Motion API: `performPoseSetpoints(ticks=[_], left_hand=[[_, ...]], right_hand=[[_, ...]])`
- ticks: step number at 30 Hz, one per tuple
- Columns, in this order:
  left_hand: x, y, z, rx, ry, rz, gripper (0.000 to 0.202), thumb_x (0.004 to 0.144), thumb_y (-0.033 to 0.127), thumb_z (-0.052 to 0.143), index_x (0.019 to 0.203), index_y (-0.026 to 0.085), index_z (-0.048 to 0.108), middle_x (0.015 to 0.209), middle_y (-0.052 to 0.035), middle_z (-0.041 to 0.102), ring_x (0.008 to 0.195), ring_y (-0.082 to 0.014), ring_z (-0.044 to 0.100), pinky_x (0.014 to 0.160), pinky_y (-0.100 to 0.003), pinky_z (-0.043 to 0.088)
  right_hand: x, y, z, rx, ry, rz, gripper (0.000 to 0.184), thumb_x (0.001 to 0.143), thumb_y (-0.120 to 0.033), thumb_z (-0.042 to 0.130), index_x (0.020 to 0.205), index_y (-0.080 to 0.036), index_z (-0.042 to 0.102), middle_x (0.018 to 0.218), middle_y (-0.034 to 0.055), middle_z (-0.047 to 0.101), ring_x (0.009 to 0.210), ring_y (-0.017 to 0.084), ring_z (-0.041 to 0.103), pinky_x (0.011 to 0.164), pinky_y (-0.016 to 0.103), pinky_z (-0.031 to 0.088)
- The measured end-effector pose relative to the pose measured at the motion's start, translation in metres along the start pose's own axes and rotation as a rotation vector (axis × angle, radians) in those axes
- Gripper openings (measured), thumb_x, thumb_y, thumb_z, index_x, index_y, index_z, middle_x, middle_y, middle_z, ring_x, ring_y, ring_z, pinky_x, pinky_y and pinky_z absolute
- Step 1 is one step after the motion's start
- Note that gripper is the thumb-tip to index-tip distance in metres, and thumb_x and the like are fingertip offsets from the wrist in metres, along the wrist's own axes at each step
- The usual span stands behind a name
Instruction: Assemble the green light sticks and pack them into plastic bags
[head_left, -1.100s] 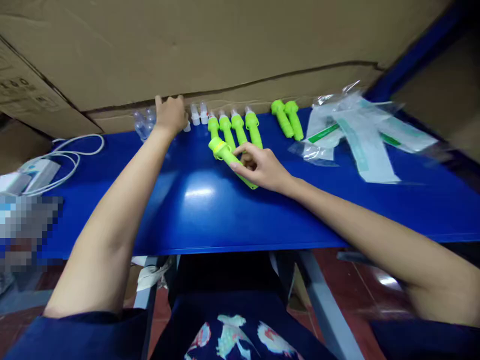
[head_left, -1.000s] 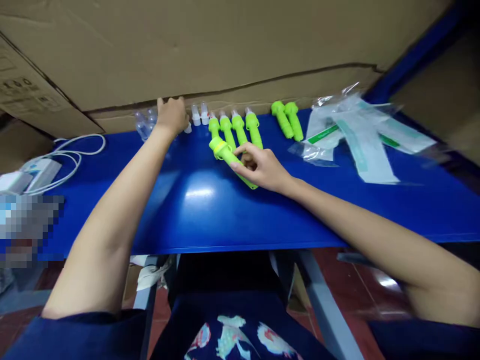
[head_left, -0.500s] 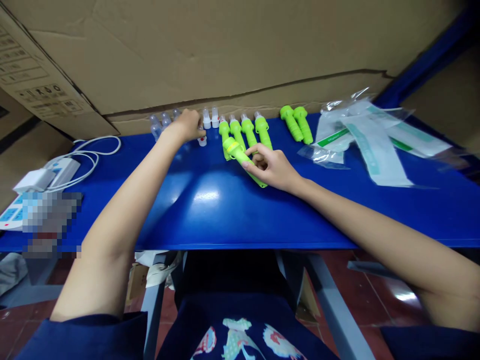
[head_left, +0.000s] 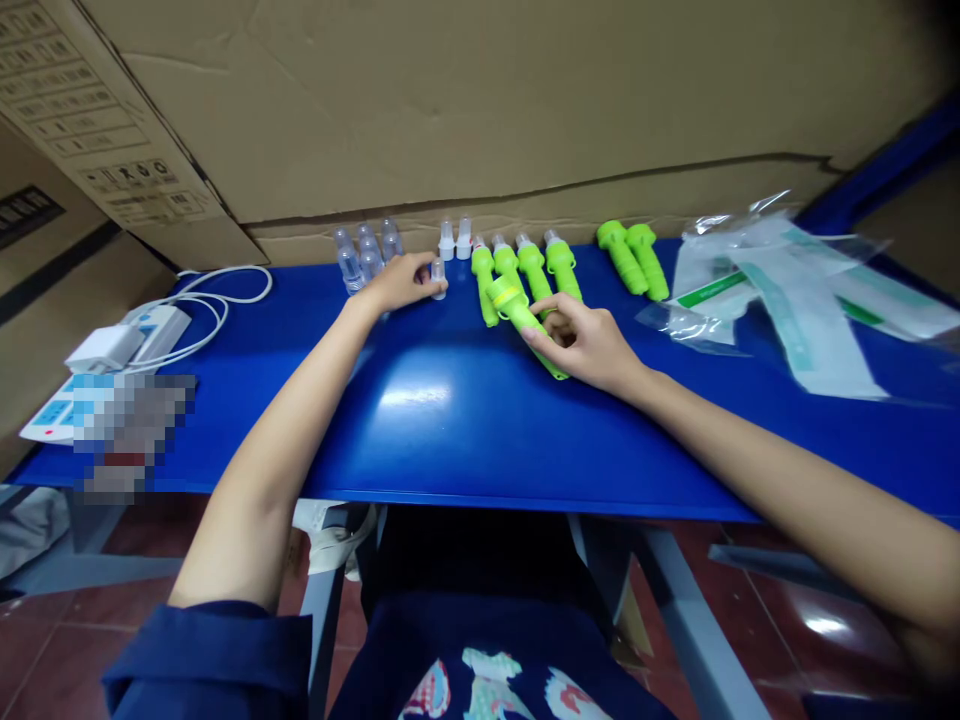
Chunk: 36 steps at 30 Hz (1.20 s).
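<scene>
My right hand (head_left: 585,340) grips a lime-green plastic tube (head_left: 517,305) that lies slanted on the blue table (head_left: 450,420). My left hand (head_left: 401,283) pinches a small clear cap (head_left: 438,277) at the fingertips, just left of the green tube. Behind lie several more green tubes with clear tips (head_left: 536,265) in a row. Two small white caps (head_left: 454,240) stand near the back edge, and a cluster of clear caps (head_left: 366,250) stands left of them.
Two plain green tubes (head_left: 634,258) lie further right, next to a heap of clear plastic pouches (head_left: 780,285). A white power strip with its cable (head_left: 150,330) sits at the left. Cardboard boxes (head_left: 450,110) wall off the back.
My left hand has drawn back from the caps by the cardboard, with one clear cap in its fingers, toward the green tube. My right hand keeps its hold. The camera has shifted.
</scene>
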<state>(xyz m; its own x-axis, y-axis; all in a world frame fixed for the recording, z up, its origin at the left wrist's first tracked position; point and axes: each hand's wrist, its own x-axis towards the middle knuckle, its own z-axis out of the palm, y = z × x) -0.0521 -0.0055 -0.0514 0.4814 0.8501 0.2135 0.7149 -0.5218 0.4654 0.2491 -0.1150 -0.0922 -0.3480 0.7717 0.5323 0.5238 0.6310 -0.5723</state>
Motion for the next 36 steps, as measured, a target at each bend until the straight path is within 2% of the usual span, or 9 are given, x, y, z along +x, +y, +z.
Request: performPoseSetpoints(ticks=[4,9,12,15,19,23,27,30,36], left_hand=[[-0.015,-0.006,0.014,-0.108,0.108,-0.008,0.014,0.097,0.030,0.068,0.097,0.017,0.062,0.084,-0.0024,0.065,0.081,-0.0182,0.063,0.075,-0.029,0.045],[-0.024,-0.007,0.016,-0.128,0.116,-0.018,0.017,0.097,0.032,0.069,0.102,0.017,0.064,0.085,-0.0017,0.065,0.080,-0.0175,0.063,0.075,-0.028,0.047],[-0.023,-0.002,0.012,-0.178,0.095,-0.021,0.019,0.094,0.034,0.072,0.100,0.017,0.067,0.084,-0.0025,0.069,0.078,-0.0175,0.065,0.074,-0.028,0.049],[-0.020,0.008,0.012,-0.378,0.075,-0.057,0.018,0.092,0.031,0.073,0.102,0.017,0.068,0.086,-0.0053,0.075,0.074,-0.0176,0.070,0.072,-0.028,0.054],[-0.015,0.022,0.015,-0.563,0.100,-0.097,0.016,0.088,0.025,0.077,0.097,0.016,0.066,0.083,-0.0063,0.075,0.068,-0.0161,0.070,0.068,-0.027,0.055],[-0.013,0.028,0.021,-0.657,0.175,-0.151,0.016,0.090,0.023,0.076,0.099,0.017,0.065,0.080,-0.0033,0.074,0.066,-0.0132,0.068,0.064,-0.023,0.052],[-0.018,0.027,0.028,-0.766,0.280,-0.202,0.022,0.094,0.033,0.075,0.095,0.019,0.059,0.084,-0.0038,0.077,0.069,-0.0120,0.070,0.061,-0.020,0.048],[-0.027,0.026,0.030,-0.831,0.288,-0.193,0.026,0.097,0.039,0.073,0.094,0.019,0.056,0.087,-0.0055,0.079,0.070,-0.0115,0.070,0.061,-0.020,0.047],[-0.038,0.033,0.031,-0.823,0.235,-0.115,0.019,0.096,0.033,0.072,0.095,0.018,0.059,0.087,-0.0064,0.081,0.069,-0.0112,0.070,0.059,-0.020,0.047]], right_hand=[[-0.001,0.001,0.000,-0.064,0.039,-0.013,0.032,0.093,-0.049,0.067,0.107,-0.020,0.065,0.066,-0.0018,0.064,0.049,0.013,0.055,0.053,0.029,0.042],[-0.002,0.004,0.000,-0.164,0.123,-0.028,0.038,0.097,-0.052,0.064,0.116,-0.019,0.067,0.075,0.0024,0.073,0.060,0.017,0.067,0.060,0.030,0.049],[-0.001,0.007,-0.001,-0.197,0.155,-0.048,0.045,0.102,-0.056,0.058,0.126,-0.019,0.066,0.087,0.0063,0.078,0.069,0.020,0.072,0.065,0.032,0.054],[0.003,0.010,-0.005,-0.254,0.171,-0.094,0.053,0.105,-0.061,0.052,0.135,-0.019,0.064,0.104,0.0121,0.079,0.084,0.025,0.076,0.074,0.036,0.058],[0.018,0.011,-0.015,-0.364,0.131,-0.184,0.053,0.108,-0.059,0.042,0.133,-0.017,0.064,0.120,0.0186,0.076,0.108,0.033,0.073,0.093,0.046,0.057],[0.043,0.014,-0.021,-0.473,0.050,-0.212,0.047,0.109,-0.050,0.042,0.132,-0.017,0.065,0.121,0.0194,0.074,0.114,0.037,0.068,0.098,0.053,0.052],[0.057,0.024,-0.017,-0.539,0.019,-0.203,0.037,0.107,-0.041,0.047,0.130,-0.020,0.067,0.121,0.0171,0.073,0.116,0.038,0.065,0.099,0.055,0.048],[0.053,0.034,-0.009,-0.544,0.044,-0.193,0.040,0.108,-0.042,0.045,0.130,-0.016,0.067,0.121,0.0190,0.073,0.116,0.038,0.065,0.096,0.052,0.048],[0.036,0.043,-0.004,-0.530,0.079,-0.184,0.043,0.109,-0.048,0.042,0.123,-0.017,0.068,0.113,0.0174,0.076,0.107,0.035,0.068,0.089,0.046,0.048]])
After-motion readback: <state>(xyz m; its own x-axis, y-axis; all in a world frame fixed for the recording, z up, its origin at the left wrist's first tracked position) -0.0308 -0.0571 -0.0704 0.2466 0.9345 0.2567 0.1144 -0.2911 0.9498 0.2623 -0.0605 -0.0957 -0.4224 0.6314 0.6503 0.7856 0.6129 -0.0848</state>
